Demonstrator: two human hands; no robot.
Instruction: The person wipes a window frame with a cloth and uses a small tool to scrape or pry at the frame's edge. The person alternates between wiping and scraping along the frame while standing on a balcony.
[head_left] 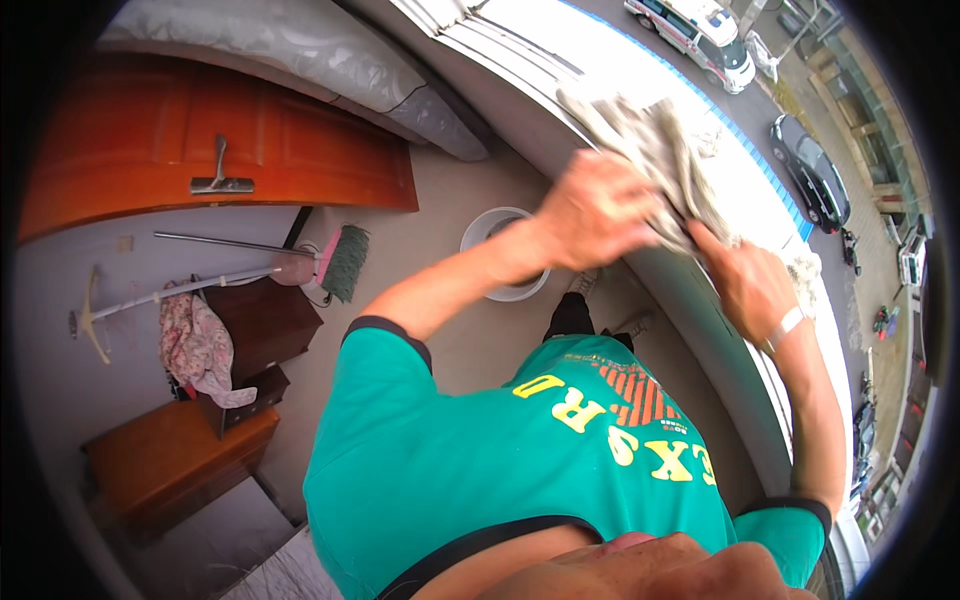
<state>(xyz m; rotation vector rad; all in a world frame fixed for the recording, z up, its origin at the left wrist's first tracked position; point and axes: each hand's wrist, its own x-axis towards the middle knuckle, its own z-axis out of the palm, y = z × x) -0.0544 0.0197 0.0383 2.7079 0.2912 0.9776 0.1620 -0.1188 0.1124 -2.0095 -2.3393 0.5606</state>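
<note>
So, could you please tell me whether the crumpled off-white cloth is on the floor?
No, the left hand and right hand hold the crumpled off-white cloth up at the white window frame.

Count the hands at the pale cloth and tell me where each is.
2: the left hand at the lower-left side of the pale cloth, the right hand at its lower-right end. No other hand shows.
</note>
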